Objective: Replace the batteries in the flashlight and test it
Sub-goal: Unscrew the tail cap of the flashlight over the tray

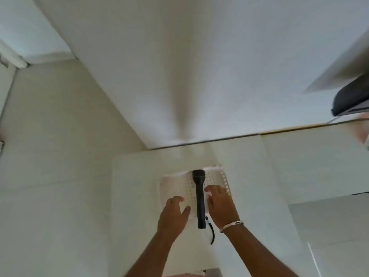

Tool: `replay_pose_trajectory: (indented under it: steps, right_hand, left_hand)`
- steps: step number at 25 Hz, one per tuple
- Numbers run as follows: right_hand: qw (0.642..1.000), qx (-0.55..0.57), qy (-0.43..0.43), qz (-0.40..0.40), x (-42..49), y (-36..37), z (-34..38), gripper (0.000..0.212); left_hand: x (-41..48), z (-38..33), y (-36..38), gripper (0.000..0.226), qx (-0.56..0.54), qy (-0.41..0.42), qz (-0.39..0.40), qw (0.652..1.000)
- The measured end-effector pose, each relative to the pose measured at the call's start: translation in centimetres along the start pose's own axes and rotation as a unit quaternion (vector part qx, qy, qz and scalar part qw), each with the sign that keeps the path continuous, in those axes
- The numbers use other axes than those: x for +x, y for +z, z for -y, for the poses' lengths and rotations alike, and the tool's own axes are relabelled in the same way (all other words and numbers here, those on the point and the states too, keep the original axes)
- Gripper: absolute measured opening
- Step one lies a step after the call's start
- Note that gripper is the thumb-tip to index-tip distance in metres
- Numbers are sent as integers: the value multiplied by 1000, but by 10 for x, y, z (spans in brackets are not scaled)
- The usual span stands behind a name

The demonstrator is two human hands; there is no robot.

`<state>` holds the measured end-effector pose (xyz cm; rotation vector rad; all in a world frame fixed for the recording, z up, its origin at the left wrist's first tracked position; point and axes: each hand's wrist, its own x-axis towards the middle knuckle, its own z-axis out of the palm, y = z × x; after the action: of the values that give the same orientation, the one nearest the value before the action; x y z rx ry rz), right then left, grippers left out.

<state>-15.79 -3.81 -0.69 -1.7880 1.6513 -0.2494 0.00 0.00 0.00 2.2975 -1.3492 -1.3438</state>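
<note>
A long black flashlight (200, 198) lies across a white perforated basket (225, 179) on a white surface, its wide head pointing away from me. A black wrist cord (212, 231) trails from its near end. My left hand (173, 213) rests palm down just left of the flashlight, fingers spread on the basket. My right hand (219, 204) rests just right of it, fingers apart; it wears a ring, and a silver bracelet sits on the wrist. Neither hand grips the flashlight. No batteries are visible.
The basket sits on a white table (135, 196) against a white wall. A dark object (351, 98) under a pale panel sits at the far right edge. A thin dark cable (359, 193) shows at the right.
</note>
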Motion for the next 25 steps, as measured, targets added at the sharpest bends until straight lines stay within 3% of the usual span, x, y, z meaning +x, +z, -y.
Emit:
replay_pose_trajectory:
  steps: [3, 6, 8, 10, 12, 14, 15, 17, 20, 23, 25]
  right_hand:
    - [993, 55, 84, 63, 12, 34, -31, 19]
    - [990, 38, 107, 87, 17, 57, -48, 31]
    - [986, 64, 107, 106, 19, 60, -44, 30]
    - [986, 58, 91, 123, 22, 58, -43, 27]
    - [975, 100, 68, 184, 22, 44, -37, 24]
    - [933, 218, 44, 282, 22, 21, -35, 23]
    - [914, 261, 30, 310, 22, 9, -35, 22]
    - [928, 266, 23, 260, 21, -11, -35, 26]
    - [990, 126, 53, 33, 25, -22, -27, 33]
    - [996, 15, 86, -12, 39, -22, -22, 54]
    - [995, 20, 90, -31, 48, -23, -24, 53]
  left_hand:
    - [36, -7, 40, 45, -218, -211, 5, 953]
    - [53, -13, 68, 33, -318, -220, 33, 921]
    - [50, -4, 75, 40, -277, -138, 10, 951]
    - [41, 5, 71, 56, -47, 53, -100, 992]
    - [31, 11, 57, 64, 200, 278, -152, 927]
    - [29, 8, 36, 67, 311, 367, -104, 870]
    - [30, 3, 28, 65, 331, 366, -73, 867]
    - [30, -9, 13, 44, 332, 308, -47, 890]
    - [36, -28, 7, 33, 271, 215, -57, 936]
    - [34, -39, 12, 36, 259, 222, -97, 935]
    - [25, -44, 21, 40, 224, 229, -111, 941]
